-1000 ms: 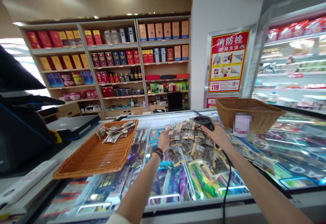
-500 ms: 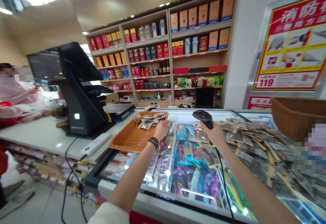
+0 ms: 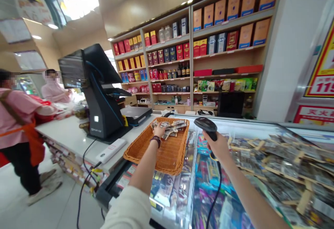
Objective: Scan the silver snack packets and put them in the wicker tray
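A black handheld barcode scanner [image 3: 208,127] is gripped in my right hand [image 3: 218,145], its head pointing left and its cable hanging down over the glass. My left hand [image 3: 158,130], with a beaded bracelet at the wrist, reaches into an orange wicker basket [image 3: 141,150]. Its fingers are bent down onto the small clear packets [image 3: 173,127] at the basket's far end and appear closed on one; the fingertips are partly hidden. The basket rests at the left end of a glass-topped freezer [image 3: 169,190] filled with wrapped goods.
Many more packets [image 3: 281,166] lie heaped on the right side. Left of the basket stand a point-of-sale terminal [image 3: 100,93], a flat scale [image 3: 137,113] and a white power strip [image 3: 111,150] with a dark cord. Two people stand beyond the counter at left. Shelves of boxes [image 3: 169,53] line the back.
My left hand has moved from the basket's right edge to the packets inside it. My right hand still holds the scanner. The view has turned left, showing another person at left.
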